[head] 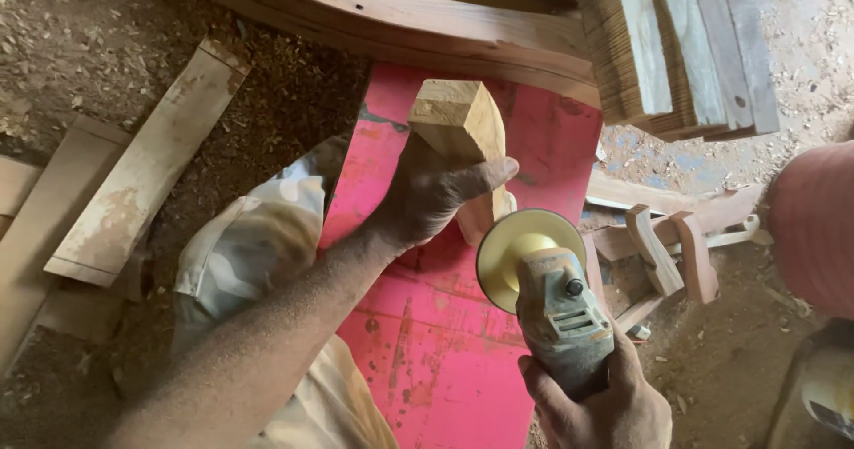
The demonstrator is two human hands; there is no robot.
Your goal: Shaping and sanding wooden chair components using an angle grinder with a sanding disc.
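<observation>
My left hand (pixel 427 196) grips a pale squared wooden block (pixel 463 124), holding it upright on a red painted board (pixel 436 324). My right hand (pixel 596 404) holds a dusty grey angle grinder (pixel 560 311) by its body. The grinder's yellow sanding disc (pixel 516 249) sits right beside the lower end of the block, just below my left thumb. Whether the disc touches the wood cannot be told.
Curved and stacked timber pieces (pixel 427 22) lie at the top, planks (pixel 658 40) at the top right. Flat boards (pixel 151 164) rest on the sawdust-covered ground at left. Small wooden parts (pixel 667 249) lie at right, next to a reddish rounded object (pixel 814 227).
</observation>
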